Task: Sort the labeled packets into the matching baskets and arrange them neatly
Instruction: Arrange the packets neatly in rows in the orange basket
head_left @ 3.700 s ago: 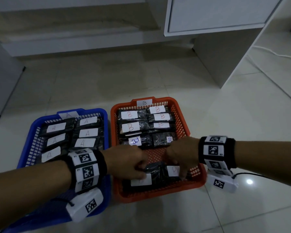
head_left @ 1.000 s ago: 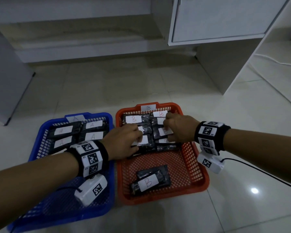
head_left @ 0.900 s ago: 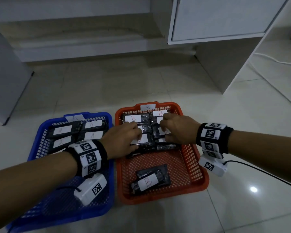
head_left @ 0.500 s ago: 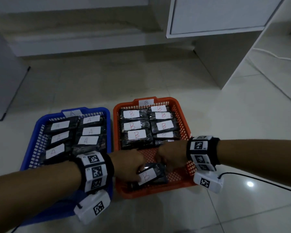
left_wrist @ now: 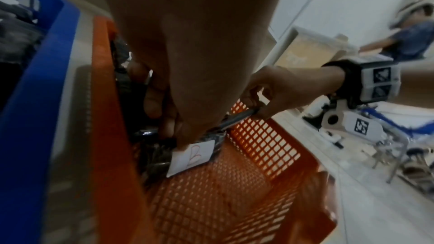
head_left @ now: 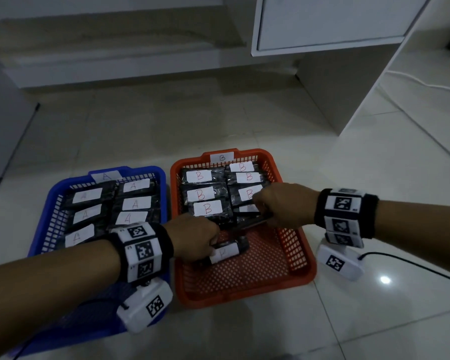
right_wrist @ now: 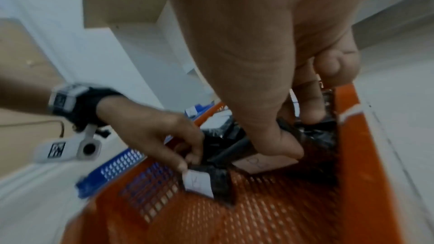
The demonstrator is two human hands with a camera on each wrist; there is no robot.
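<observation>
The orange basket (head_left: pixel 291 258), tagged B, holds two columns of black packets with white B labels (head_left: pixel 207 207). The blue basket (head_left: pixel 40 229), tagged A, holds black A packets (head_left: pixel 135 203). My left hand (head_left: pixel 213 245) pinches a black B packet (head_left: pixel 226 252) low over the orange basket's front half; its label shows under the fingertips (left_wrist: pixel 180 144) in the left wrist view. My right hand (head_left: pixel 257 207) grips another black packet (head_left: pixel 252 220) at the near end of the right B column, thumb on top (right_wrist: pixel 279 142). That packet's label is mostly hidden.
White tiled floor surrounds both baskets. A white cabinet (head_left: pixel 330 19) overhangs at the back right, with its side panel (head_left: pixel 330 94) behind the orange basket. A cable (head_left: pixel 413 266) runs on the floor at right. A seated person (left_wrist: pixel 404 42) appears far off in the left wrist view.
Both hands were down on the loose packets at the orange basket's front. My right hand has since carried one packet back to the right B column, and my left hand holds the other.
</observation>
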